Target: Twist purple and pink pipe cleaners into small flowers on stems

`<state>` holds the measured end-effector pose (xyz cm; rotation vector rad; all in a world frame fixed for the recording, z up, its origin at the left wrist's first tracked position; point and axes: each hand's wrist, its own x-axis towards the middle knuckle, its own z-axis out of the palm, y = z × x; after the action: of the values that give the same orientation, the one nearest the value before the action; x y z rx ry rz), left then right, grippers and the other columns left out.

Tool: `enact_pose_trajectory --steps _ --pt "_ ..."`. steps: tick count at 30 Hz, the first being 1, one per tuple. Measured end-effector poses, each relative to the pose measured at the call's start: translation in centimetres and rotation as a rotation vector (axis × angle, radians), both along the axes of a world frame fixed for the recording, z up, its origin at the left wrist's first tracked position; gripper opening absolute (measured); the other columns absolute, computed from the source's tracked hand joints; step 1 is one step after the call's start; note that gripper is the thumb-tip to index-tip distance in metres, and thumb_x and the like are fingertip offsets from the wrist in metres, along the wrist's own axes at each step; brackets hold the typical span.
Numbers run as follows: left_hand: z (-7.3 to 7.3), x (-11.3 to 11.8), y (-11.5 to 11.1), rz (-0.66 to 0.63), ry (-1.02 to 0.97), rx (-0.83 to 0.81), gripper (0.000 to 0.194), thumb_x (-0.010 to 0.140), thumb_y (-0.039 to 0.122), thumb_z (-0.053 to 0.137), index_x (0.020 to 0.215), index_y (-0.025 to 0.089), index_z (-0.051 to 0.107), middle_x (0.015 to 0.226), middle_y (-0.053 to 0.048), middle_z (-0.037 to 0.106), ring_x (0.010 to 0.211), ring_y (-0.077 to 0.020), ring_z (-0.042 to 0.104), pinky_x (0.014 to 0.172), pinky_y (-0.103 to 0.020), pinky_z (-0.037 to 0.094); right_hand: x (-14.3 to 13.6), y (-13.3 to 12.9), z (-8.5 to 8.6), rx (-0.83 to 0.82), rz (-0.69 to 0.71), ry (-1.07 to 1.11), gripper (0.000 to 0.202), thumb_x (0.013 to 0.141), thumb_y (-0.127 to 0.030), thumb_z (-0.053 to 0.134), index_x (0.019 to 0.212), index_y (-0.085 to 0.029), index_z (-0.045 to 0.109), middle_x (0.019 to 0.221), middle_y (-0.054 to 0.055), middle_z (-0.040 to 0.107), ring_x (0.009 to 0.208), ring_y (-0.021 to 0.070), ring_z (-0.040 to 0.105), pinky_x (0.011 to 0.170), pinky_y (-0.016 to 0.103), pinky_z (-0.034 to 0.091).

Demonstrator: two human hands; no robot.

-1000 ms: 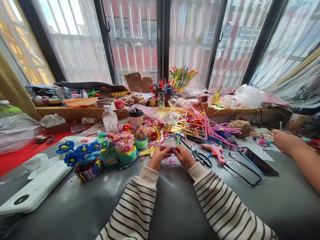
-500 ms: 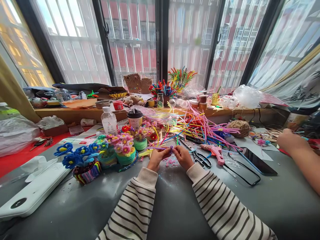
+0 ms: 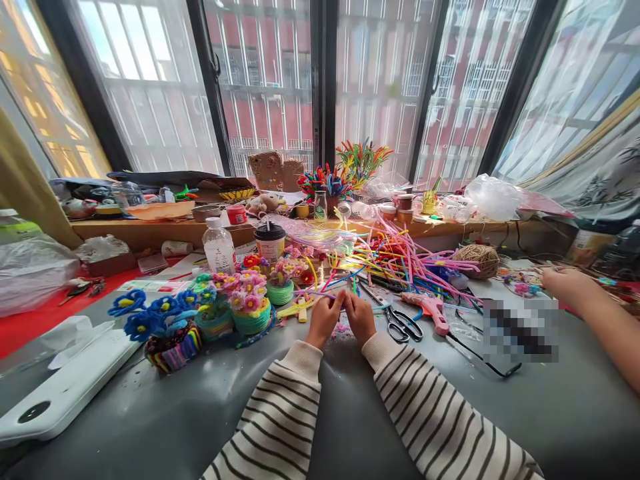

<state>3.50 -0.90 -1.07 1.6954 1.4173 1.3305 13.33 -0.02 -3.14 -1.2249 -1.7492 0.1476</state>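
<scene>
In front of me, my left hand and my right hand meet with thumbs and fingertips pressed together. A thin purple pipe cleaner runs out to the left from my left hand. Its other end disappears between the fingers of both hands, so its shape there is hidden. Pink scraps lie on the grey table just below my hands. To the right of my right hand are black-handled scissors and a pink glue gun.
Pots of pipe-cleaner flowers stand left, beside a bottle and lidded cup. Loose pipe cleaners heap up behind, near a twine ball. Another person's hand reaches in at right. A white device lies left.
My hands have drawn closer together, and the purple bit between them has become covered by my fingers. The other person's hand has shifted slightly left.
</scene>
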Motion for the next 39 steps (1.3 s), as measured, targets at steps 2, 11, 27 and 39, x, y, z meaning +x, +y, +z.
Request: enact_pose_trajectory --steps 2,11,27,39 --pt "0.1 0.3 0.2 0.119 0.036 0.041 0.043 0.071 0.047 0.037 0.044 0.015 0.046 0.043 -0.001 0.049 0.044 -0.0096 0.043 0.047 -0.022 0.028 -0.9 0.2 0.2 0.018 -0.026 0.054 0.048 0.083 -0.042 0.015 0.06 -0.016 0.049 0.056 0.003 0.052 0.051 0.0116 0.044 0.049 0.022 0.028" --pt "0.2 0.4 0.6 0.268 0.161 0.115 0.043 0.076 0.042 0.032 0.047 0.016 0.052 0.05 -0.005 0.053 0.046 -0.011 0.04 0.047 -0.024 0.02 -2.1 0.9 0.4 0.055 -0.119 0.083 0.044 0.082 -0.039 0.02 0.054 -0.018 0.048 0.051 0.001 0.049 0.048 0.0103 0.038 0.047 0.022 0.025" --pt "0.4 -0.1 0.0 0.163 0.086 0.168 0.044 0.073 0.046 0.033 0.042 0.016 0.041 0.042 0.002 0.039 0.044 -0.0075 0.032 0.045 -0.021 0.024 -0.6 0.3 1.2 -0.117 0.115 0.339 0.049 0.08 -0.047 0.022 0.045 -0.017 0.041 0.041 -0.002 0.041 0.04 0.008 0.037 0.043 0.02 0.029" --pt "0.2 0.1 0.2 -0.044 -0.082 0.087 0.04 0.072 0.051 0.032 0.052 0.017 0.042 0.044 0.004 0.041 0.043 -0.008 0.039 0.047 -0.021 0.029 0.1 0.1 1.5 0.006 0.024 0.227 0.042 0.079 -0.043 0.027 0.048 -0.017 0.04 0.045 -0.003 0.041 0.044 0.0082 0.036 0.047 0.02 0.029"
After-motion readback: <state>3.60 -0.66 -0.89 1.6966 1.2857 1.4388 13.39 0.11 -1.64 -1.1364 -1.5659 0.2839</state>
